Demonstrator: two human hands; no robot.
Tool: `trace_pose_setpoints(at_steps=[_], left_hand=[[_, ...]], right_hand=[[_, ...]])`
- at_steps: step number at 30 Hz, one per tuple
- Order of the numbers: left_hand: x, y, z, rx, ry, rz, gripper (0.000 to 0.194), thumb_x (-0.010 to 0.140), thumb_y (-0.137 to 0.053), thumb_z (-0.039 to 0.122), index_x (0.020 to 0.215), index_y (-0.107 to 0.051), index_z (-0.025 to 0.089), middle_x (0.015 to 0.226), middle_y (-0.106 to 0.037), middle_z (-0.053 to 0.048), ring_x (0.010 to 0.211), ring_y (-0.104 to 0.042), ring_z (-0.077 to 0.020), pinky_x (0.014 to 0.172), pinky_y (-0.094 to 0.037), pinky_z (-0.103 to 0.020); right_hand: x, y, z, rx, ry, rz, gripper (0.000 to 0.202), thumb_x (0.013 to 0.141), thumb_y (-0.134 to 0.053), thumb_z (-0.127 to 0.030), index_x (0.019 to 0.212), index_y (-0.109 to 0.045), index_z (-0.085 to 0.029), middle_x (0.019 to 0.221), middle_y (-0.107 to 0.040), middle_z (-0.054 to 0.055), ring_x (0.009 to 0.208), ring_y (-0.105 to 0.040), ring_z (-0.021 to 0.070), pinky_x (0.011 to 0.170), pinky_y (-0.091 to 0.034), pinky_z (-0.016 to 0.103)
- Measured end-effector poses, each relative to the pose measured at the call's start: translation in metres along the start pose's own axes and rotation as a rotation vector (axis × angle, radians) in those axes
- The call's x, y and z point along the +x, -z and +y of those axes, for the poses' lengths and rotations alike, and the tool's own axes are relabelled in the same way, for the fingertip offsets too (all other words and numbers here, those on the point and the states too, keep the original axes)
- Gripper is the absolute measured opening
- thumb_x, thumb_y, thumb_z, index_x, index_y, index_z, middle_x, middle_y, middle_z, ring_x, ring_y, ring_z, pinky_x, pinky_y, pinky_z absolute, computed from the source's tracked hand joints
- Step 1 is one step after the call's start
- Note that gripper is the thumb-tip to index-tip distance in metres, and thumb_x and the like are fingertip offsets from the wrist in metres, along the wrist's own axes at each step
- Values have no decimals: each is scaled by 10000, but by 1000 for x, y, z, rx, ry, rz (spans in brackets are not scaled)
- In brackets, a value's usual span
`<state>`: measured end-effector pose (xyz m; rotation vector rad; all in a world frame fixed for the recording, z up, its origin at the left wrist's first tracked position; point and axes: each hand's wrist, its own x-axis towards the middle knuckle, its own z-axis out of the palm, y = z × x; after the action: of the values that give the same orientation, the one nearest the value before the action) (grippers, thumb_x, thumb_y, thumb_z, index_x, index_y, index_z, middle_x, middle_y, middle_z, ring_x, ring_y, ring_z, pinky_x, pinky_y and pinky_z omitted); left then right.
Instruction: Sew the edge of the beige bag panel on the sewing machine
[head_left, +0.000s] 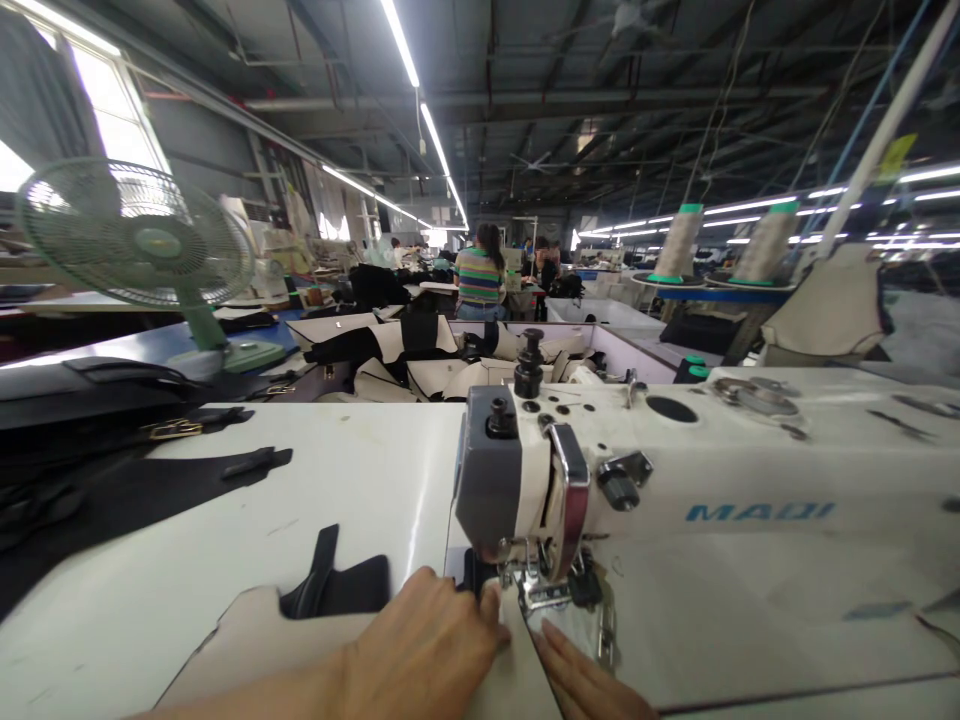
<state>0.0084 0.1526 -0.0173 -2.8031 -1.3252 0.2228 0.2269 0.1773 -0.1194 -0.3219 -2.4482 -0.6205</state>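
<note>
A white sewing machine (675,500) with a dark grey head stands at the right. Beneath its presser foot lies a beige fabric piece (285,650) with a black strap part (345,585) on it. Left of the needle area, my left hand (427,640) presses on the beige piece with bent fingers; its thumb and index finger are close together at a small black part beside the foot. My right hand (589,680) lies flat at the piece's right edge, just in front of the foot, fingers stretched out. The needle tip is hidden.
Black pieces with buckles (97,480) are piled on the left of the white table (360,450). Behind it are a green fan (150,235) and a bin (630,355) of beige and black pieces. Thread cones (679,245) stand at right; a person (480,275) in stripes is farther back.
</note>
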Motion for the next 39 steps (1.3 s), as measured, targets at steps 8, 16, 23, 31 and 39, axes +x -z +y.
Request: trace_pose_setpoints(at_steps=[8, 16, 23, 31, 39], left_hand=[[-31, 11, -10, -142, 122, -43, 530, 978, -483, 52, 1431, -344, 290, 1023, -580, -65, 825, -621, -206, 792, -519, -293], [-77, 57, 22, -223, 308, -15, 436, 963, -601, 276, 1379, -470, 284, 1307, -462, -115, 1217, -416, -339, 1032, -344, -543], [-22, 13, 24, -108, 303, 99, 429, 959, -418, 60, 1351, -493, 219, 1212, -486, -132, 1106, -484, -270, 982, -430, -454], [-10, -10, 1, -244, 178, 144, 371, 972, -497, 113, 1276, -550, 320, 1091, -476, -74, 1041, -471, -246, 931, -455, -366], [-7, -14, -5, -387, 142, 182, 268, 966, -466, 141, 1117, -637, 283, 952, -501, -47, 852, -549, -205, 761, -451, -254]], right_hand=[[32, 10, 2, 600, -17, 44, 675, 1059, -50, -284, 626, -553, -159, 642, -583, 45, 705, -597, 125, 791, -532, 199], [55, 1, -37, 413, -63, 442, 361, 1019, -274, -183, 1043, -625, -102, 1001, -652, 113, 1091, -540, 210, 1100, -327, 429], [55, -19, -44, 217, 9, -39, 269, 892, -445, -217, 1077, -633, -162, 1237, -560, 112, 1263, -366, 309, 951, -455, 572], [56, -20, -33, 347, 32, -267, 80, 862, -564, -193, 889, -636, -175, 1017, -656, 70, 1044, -547, 248, 1017, -410, 486], [32, -41, -42, 261, 73, -163, 140, 806, -635, -127, 937, -667, -164, 1015, -655, 103, 1050, -553, 291, 896, -512, 438]])
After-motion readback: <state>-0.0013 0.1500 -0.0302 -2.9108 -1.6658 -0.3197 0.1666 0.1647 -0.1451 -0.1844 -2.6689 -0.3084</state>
